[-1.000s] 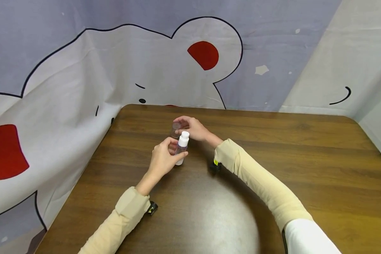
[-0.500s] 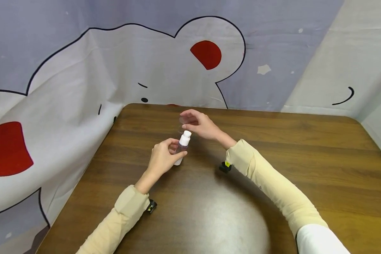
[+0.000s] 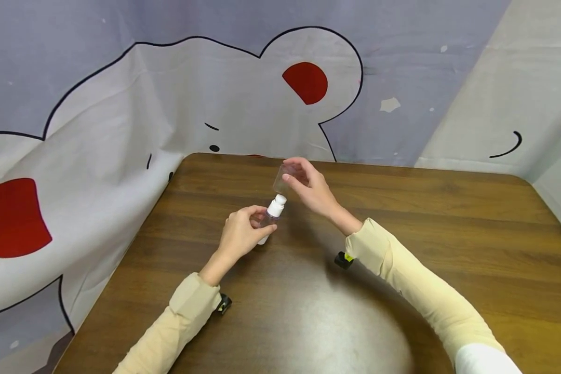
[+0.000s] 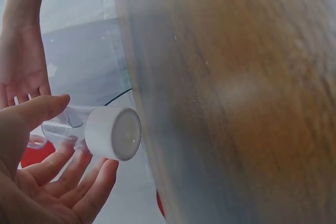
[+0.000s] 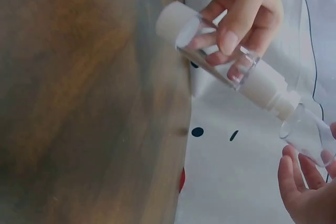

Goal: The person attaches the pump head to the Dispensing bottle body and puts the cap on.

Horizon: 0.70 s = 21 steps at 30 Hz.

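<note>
My left hand [image 3: 243, 231] grips a small clear pump bottle [image 3: 276, 206] around its body, tilted with its top leaning right and away. The bottle has a white pump head [image 5: 262, 87] and a white base [image 4: 121, 133]. Thumb and fingers of my right hand [image 3: 315, 189] hold a clear cap [image 3: 280, 179] by its sides, above the pump head. In the right wrist view the cap's open end [image 5: 286, 129] sits right at the tip of the pump head, roughly in line with the bottle.
Both hands are above a brown wooden table [image 3: 449, 223]. Behind and to the left hangs a printed cloth [image 3: 168, 104] in white, grey and red. A small black wrist camera shows below each cuff, the right camera [image 3: 343, 259] and the left camera [image 3: 223, 304].
My right hand has carried the clear cap right and farther away, from behind the bottle to above its pump head. The bottle leans more to the right, while my left hand stays nearly in place.
</note>
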Each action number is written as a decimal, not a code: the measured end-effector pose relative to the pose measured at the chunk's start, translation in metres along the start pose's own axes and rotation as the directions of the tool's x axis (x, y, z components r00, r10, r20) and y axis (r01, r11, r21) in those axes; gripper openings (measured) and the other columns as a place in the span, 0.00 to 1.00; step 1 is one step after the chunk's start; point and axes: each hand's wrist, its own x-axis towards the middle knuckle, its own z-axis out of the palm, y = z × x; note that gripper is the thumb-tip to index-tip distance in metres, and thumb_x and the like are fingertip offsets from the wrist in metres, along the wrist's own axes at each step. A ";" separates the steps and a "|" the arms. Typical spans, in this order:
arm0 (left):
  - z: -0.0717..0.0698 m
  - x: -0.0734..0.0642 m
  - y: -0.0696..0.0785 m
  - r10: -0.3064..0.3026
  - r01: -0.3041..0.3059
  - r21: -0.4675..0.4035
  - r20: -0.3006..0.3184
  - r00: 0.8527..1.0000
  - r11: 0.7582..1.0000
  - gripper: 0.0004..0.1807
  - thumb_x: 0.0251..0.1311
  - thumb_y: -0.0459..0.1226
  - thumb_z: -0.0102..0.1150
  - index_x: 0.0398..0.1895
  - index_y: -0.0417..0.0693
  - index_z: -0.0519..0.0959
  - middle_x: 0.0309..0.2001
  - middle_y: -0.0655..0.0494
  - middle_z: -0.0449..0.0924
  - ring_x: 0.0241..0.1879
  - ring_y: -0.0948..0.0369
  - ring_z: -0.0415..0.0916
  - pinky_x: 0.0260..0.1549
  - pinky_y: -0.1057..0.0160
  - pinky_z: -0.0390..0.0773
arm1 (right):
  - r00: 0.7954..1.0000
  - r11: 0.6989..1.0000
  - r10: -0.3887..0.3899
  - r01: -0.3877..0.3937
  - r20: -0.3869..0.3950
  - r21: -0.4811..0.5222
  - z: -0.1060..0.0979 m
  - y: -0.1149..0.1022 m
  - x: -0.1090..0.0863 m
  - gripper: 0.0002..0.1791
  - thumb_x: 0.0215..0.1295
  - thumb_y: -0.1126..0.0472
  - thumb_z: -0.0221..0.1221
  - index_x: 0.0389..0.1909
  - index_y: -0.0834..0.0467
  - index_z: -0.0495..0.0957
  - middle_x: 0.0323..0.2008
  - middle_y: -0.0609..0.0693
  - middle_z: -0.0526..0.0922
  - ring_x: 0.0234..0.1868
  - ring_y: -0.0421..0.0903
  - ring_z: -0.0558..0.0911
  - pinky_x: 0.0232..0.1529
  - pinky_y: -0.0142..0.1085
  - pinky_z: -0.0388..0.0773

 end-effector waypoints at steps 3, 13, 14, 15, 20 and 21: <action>0.001 0.000 0.001 0.001 -0.001 0.002 -0.003 1.000 1.000 0.24 0.48 0.43 0.73 0.48 0.43 0.82 0.38 0.51 0.86 0.31 0.59 0.83 0.32 0.58 0.81 | 1.000 1.000 0.005 -0.005 -0.005 0.031 -0.002 -0.001 -0.006 0.19 0.69 0.67 0.52 0.59 0.68 0.68 0.51 0.65 0.76 0.45 0.58 0.81 0.49 0.45 0.79; 0.002 0.001 0.001 0.023 -0.023 0.003 -0.034 0.999 1.000 0.23 0.47 0.44 0.73 0.46 0.44 0.82 0.38 0.51 0.85 0.35 0.57 0.83 0.36 0.57 0.81 | 0.999 0.989 0.053 -0.051 -0.011 0.140 0.002 0.026 -0.013 0.17 0.70 0.64 0.51 0.58 0.63 0.69 0.51 0.62 0.76 0.42 0.52 0.80 0.46 0.46 0.81; 0.002 0.000 0.001 0.027 -0.027 0.002 -0.039 0.999 1.000 0.23 0.47 0.44 0.73 0.46 0.44 0.82 0.38 0.50 0.85 0.35 0.56 0.83 0.36 0.57 0.81 | 0.998 0.986 0.062 -0.059 -0.010 0.154 0.002 0.026 -0.015 0.17 0.71 0.65 0.51 0.58 0.64 0.68 0.51 0.62 0.76 0.43 0.51 0.80 0.46 0.44 0.81; 0.002 0.000 0.001 0.030 -0.030 0.000 -0.044 0.999 1.000 0.23 0.47 0.44 0.73 0.46 0.44 0.82 0.38 0.50 0.85 0.35 0.56 0.83 0.37 0.57 0.81 | 0.998 0.983 0.068 -0.065 -0.008 0.171 0.003 0.026 -0.016 0.17 0.71 0.66 0.51 0.58 0.65 0.68 0.52 0.62 0.75 0.43 0.50 0.80 0.45 0.43 0.81; 0.004 0.001 0.003 0.034 -0.036 -0.029 -0.069 0.997 0.999 0.22 0.46 0.43 0.74 0.44 0.43 0.83 0.37 0.50 0.84 0.33 0.57 0.83 0.36 0.57 0.82 | 0.998 0.969 0.062 -0.060 0.000 0.240 0.005 0.025 -0.020 0.18 0.70 0.68 0.49 0.58 0.68 0.66 0.52 0.64 0.73 0.43 0.49 0.79 0.46 0.48 0.81; 0.004 0.001 0.003 0.035 -0.037 -0.036 -0.073 0.997 0.999 0.21 0.46 0.42 0.74 0.44 0.44 0.83 0.37 0.51 0.84 0.33 0.57 0.83 0.35 0.57 0.82 | 0.998 0.968 0.059 -0.058 0.002 0.243 0.006 0.026 -0.021 0.18 0.70 0.68 0.49 0.58 0.68 0.66 0.52 0.63 0.73 0.43 0.48 0.79 0.46 0.48 0.81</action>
